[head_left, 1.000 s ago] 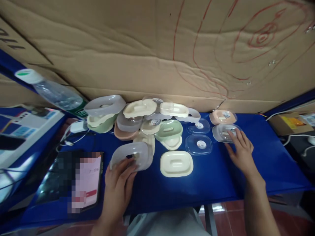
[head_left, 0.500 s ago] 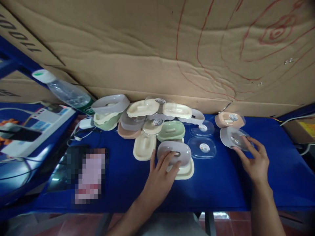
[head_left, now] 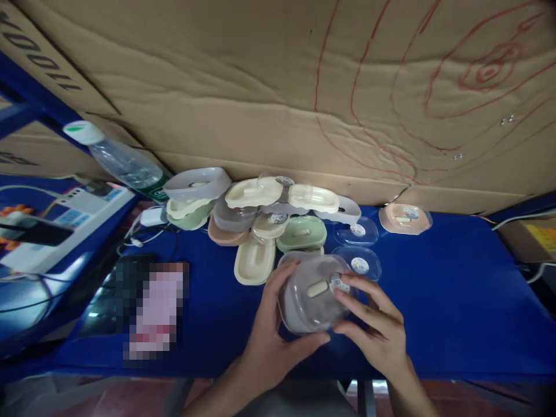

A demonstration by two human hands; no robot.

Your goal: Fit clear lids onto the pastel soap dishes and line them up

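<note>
Left hand [head_left: 270, 336] and right hand [head_left: 380, 333] clamp fingers round the gray box [head_left: 296, 292] — opposite sides, seemingly to steady its clear lid [head_left: 326, 310].

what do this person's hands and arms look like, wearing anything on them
The five-fingered, ungloved left hand and the matching ungloved right hand show no rings. Both forearms are bare as far as the picture reaches: no sleeve, watch, bracelet or cable shows, and no markings can be made out.
</note>
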